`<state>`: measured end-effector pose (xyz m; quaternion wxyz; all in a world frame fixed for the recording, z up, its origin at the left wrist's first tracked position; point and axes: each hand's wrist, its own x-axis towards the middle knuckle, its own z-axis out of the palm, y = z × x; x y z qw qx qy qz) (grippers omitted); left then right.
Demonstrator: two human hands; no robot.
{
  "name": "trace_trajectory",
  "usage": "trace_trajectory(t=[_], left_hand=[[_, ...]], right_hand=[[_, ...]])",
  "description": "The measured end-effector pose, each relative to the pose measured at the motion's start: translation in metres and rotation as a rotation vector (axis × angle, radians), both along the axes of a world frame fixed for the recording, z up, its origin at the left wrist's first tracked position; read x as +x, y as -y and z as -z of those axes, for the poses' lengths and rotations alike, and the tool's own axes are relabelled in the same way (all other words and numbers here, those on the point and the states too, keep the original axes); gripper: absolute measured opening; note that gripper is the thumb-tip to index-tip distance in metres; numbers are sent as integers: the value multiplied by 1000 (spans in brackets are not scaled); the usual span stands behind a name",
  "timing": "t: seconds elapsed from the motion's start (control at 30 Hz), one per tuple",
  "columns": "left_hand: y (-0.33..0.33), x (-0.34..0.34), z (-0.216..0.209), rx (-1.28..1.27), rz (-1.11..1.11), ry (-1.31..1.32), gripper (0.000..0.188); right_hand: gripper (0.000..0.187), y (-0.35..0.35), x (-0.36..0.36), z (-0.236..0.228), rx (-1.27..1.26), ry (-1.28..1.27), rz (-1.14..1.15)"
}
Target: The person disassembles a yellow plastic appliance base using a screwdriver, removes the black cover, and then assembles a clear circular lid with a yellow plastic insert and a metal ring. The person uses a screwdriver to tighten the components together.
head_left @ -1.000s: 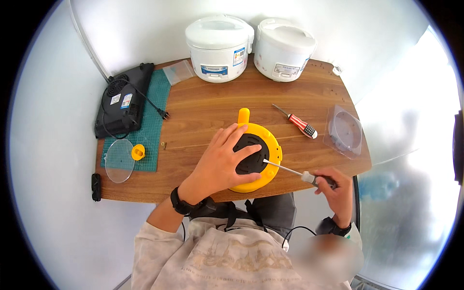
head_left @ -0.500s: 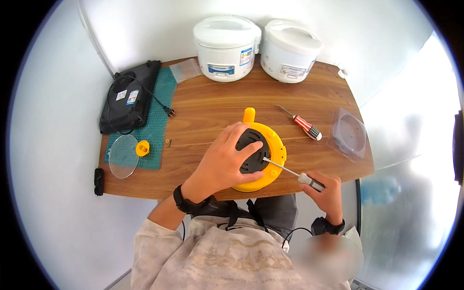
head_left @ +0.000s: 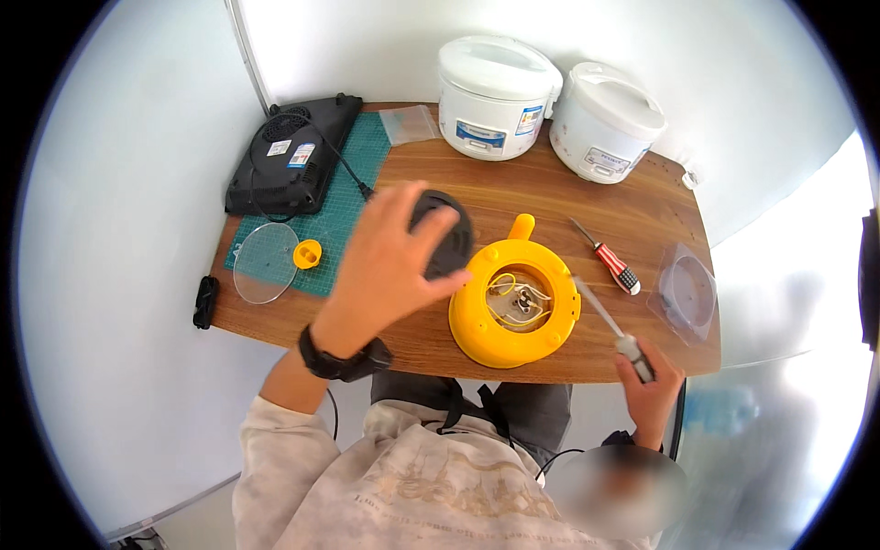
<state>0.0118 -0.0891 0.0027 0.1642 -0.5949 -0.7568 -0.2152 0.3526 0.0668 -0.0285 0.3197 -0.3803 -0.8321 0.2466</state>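
A yellow round appliance base (head_left: 472,325) with a stubby handle rests on the wooden table in front of me. Through its round opening show white and yellow wires (head_left: 522,302) and small metal parts. My left hand (head_left: 390,252) grips a black slotted round cover (head_left: 449,240), lifted above the table just left of the base. In my right hand (head_left: 653,380) is a screwdriver (head_left: 605,316) with a grey handle, its tip close to the base's right rim. A second screwdriver (head_left: 616,264), with a red, white and black handle, lies beyond it on the table.
Two white rice cookers (head_left: 500,101) stand at the back. At left, a black appliance (head_left: 293,165) with a cord lies upturned on a green cutting mat (head_left: 371,137), near a clear lid (head_left: 266,264) and yellow knob (head_left: 308,254). A clear plastic tray (head_left: 687,293) sits at right.
The black cover has come off the yellow base and moved left in my left hand, exposing the wiring. My right hand has drawn the screwdriver away from the cover's slot.
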Motion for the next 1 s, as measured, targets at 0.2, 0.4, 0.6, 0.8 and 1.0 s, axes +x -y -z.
trace_trajectory(t=[0.2,0.4,0.6,0.8,1.0], left_hand=[[38,-105,47,9,-376,311,60],[32,-161,89,-252,-411,363,62],[22,-182,120,-295,-397,163,61],[19,-183,126,-325,-399,150,56],[10,-150,101,-160,-391,-24,44]], right_hand=[[28,-13,14,16,-162,-170,153],[29,-7,-11,10,-187,-109,4],[26,-7,-17,19,-192,-228,18],[20,-7,-13,23,-448,-292,18],[18,-18,-15,52,-443,-145,3]])
